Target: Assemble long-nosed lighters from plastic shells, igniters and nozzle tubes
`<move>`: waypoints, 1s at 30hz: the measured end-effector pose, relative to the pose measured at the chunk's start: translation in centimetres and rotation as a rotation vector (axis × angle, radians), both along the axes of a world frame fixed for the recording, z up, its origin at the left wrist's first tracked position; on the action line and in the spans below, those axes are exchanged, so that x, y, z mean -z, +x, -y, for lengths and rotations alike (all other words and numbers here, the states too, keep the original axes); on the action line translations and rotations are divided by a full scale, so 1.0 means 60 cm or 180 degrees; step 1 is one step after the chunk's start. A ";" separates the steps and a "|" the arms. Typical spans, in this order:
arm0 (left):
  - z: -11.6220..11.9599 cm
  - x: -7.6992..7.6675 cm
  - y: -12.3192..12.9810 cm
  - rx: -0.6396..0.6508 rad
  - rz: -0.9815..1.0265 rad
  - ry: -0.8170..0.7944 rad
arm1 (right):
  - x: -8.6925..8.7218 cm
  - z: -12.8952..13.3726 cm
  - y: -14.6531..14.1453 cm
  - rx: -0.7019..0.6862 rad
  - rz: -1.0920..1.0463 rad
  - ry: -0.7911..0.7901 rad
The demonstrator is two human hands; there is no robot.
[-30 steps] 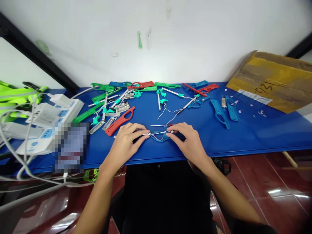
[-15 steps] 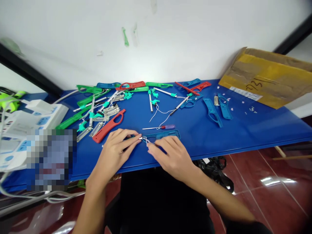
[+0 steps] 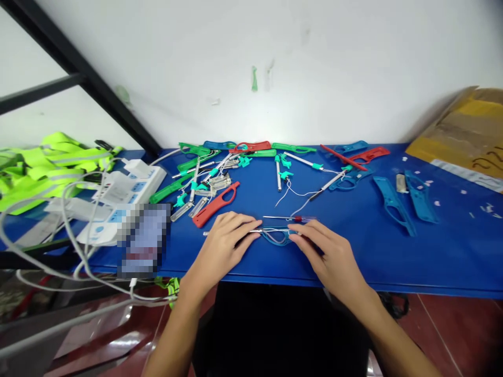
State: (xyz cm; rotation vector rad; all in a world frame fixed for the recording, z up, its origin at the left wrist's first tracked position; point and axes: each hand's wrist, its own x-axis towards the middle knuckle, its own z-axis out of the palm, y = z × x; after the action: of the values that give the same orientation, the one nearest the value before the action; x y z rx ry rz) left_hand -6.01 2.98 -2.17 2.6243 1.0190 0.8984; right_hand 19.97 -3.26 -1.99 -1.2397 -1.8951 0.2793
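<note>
A blue lighter casing half (image 3: pixel 275 241) lies at the table's front, between my hands and partly under them. My left hand (image 3: pixel 228 241) pinches a thin silver metal tube (image 3: pixel 256 231) over the casing's left end; the tube's other end sticks out past the knuckles. White wires (image 3: pixel 277 230) run from the tube along the casing. Their right end is between the closed fingertips of my right hand (image 3: pixel 328 248), which also touch the casing. A screwdriver (image 3: pixel 296 219) with a red and purple handle lies just behind the casing.
Lighter parts (image 3: pixel 212 180) are heaped at back left beside a red casing (image 3: pixel 216 204). Blue casing halves (image 3: pixel 394 207) lie to the right, near a cardboard box (image 3: pixel 467 136). A power strip (image 3: pixel 135 193), a blurred-out phone (image 3: pixel 145 241) and yellow-green reflective straps (image 3: pixel 58 162) are on the left.
My view has turned left. My right hand has moved away from the left one, rightward along the casing. The wires, looped before, now lie nearly straight between my hands.
</note>
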 end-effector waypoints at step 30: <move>0.005 -0.017 0.003 0.0231 -0.0102 -0.0641 | -0.001 -0.002 0.009 0.0144 0.0025 -0.0197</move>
State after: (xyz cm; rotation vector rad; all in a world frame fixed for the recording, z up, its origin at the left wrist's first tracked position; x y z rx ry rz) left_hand -5.80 2.70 -1.16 2.4971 0.9605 0.7007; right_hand 20.48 -3.15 -1.95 -1.3252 -1.8750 0.3116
